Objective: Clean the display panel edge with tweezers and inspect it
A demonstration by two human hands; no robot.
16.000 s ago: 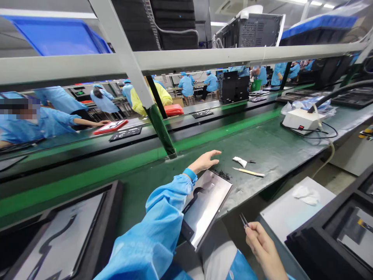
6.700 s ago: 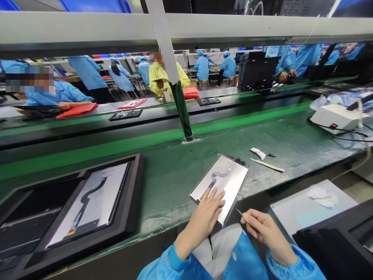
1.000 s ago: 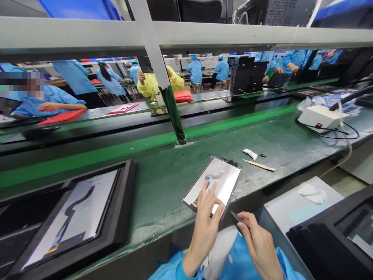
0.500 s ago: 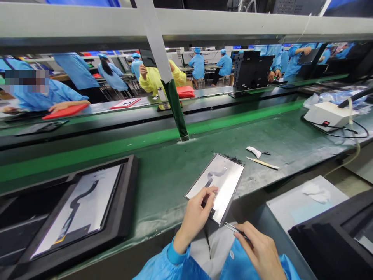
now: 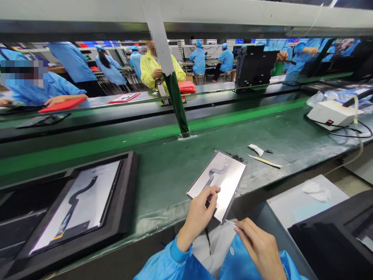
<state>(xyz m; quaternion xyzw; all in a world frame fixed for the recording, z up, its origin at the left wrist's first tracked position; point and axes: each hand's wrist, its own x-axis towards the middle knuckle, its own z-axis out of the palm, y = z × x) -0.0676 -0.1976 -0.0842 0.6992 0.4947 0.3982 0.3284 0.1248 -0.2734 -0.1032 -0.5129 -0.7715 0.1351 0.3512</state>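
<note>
A display panel (image 5: 229, 182), silvery back up, lies at the centre of the view, its far end on a green workbench (image 5: 157, 182) and its near end jutting past the bench's front edge. Take it as the middle of the clock. A grey flex cable (image 5: 214, 172) curves across its back.

The wearer's left hand (image 5: 201, 212) is at 7 o'clock, half closed over the panel, fingers bent and thumb near the fingertips; whether it pinches anything cannot be told. The right hand (image 5: 258, 243), at 4 to 5 o'clock, is closed around slim metal tweezers (image 5: 231, 223). Their tips are at the panel's 5 o'clock corner; contact is unclear.

Just beyond the panel at 1 o'clock is a small heap of black scraps (image 5: 237, 157). At 2 o'clock lie a crumpled white tissue (image 5: 256, 150) and, nearer, a craft knife (image 5: 266, 161) with a cream handle. Farther out at 2 o'clock sits a white box (image 5: 333, 112) with a red switch.

At 9 o'clock, a black foam tray (image 5: 126, 194) holds a second panel (image 5: 100, 186). Across the bench, a co-worker in blue (image 5: 58, 88) is at 10 o'clock, one in yellow (image 5: 147, 68) at 11.
</note>
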